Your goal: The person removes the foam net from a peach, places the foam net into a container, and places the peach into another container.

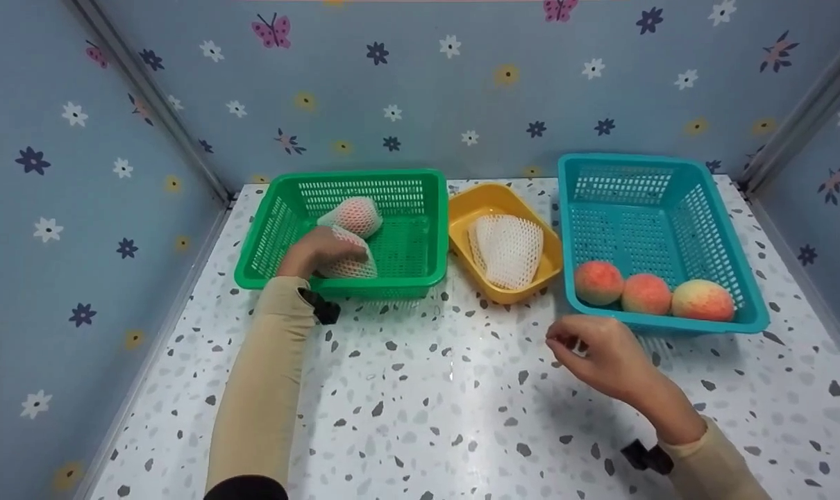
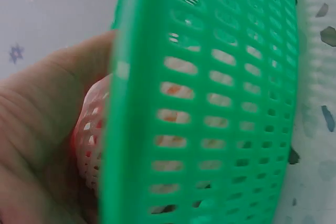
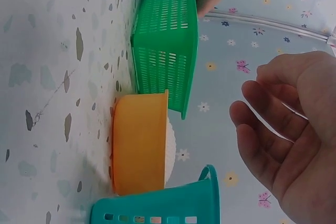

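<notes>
My left hand (image 1: 323,250) reaches into the green basket (image 1: 437,229) and grips a peach in a white foam net (image 1: 354,260) near the front wall. Through the slots of that wall, the left wrist view shows parts of the netted peach (image 2: 94,124), with the thumb and palm beside it. Another netted peach (image 1: 357,217) lies just behind. Loosely curled and holding nothing, my right hand (image 1: 604,354) hovers in front of the blue basket (image 1: 628,229). Inside that basket, three bare peaches (image 1: 646,294) line the front wall.
Between the baskets stands a yellow tray (image 1: 507,296) with white foam nets (image 1: 509,251) in it. All three containers sit on a speckled white table (image 1: 420,417). Flower-patterned panels (image 1: 420,83) rise behind and at both sides.
</notes>
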The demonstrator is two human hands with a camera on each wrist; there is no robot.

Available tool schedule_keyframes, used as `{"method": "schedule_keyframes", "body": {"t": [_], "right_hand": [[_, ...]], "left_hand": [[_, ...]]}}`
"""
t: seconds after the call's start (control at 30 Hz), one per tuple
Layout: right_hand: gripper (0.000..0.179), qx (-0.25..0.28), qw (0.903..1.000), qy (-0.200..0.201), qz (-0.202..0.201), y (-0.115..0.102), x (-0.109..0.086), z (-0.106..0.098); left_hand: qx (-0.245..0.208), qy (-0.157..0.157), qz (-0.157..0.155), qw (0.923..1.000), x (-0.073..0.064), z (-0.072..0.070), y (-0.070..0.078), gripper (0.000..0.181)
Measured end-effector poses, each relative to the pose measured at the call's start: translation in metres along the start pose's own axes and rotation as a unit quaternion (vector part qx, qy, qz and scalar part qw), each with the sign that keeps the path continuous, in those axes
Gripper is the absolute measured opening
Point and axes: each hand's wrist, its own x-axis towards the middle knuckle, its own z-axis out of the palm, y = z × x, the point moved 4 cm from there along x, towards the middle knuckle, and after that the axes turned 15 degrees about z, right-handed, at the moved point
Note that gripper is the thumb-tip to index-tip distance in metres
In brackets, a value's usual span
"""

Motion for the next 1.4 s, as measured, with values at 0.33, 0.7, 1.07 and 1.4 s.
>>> {"method": "schedule_keyframes", "body": {"t": [0.33,0.7,1.07,1.4], "right_hand": [[0.021,-0.007,0.9999,-0.006,0.007,0.002,0.0,-0.001],[0.021,-0.008,0.9995,-0.013,0.027,0.003,-0.004,0.0],[0.02,-0.007,0.9995,-0.013,0.029,0.001,-0.008,0.001],[0.02,-0.011,0.9993,-0.015,0.032,0.003,-0.007,0.002]], "left_hand": [[0.044,0.077,0.097,0.9912,-0.028,-0.01,0.042,0.073],[0.057,0.126,0.148,0.9793,-0.088,-0.004,0.089,0.089],[0.063,0.086,0.209,0.972,-0.129,0.023,0.119,0.073],[0.117,0.067,0.261,0.9558,-0.137,0.055,0.142,0.073]]}}
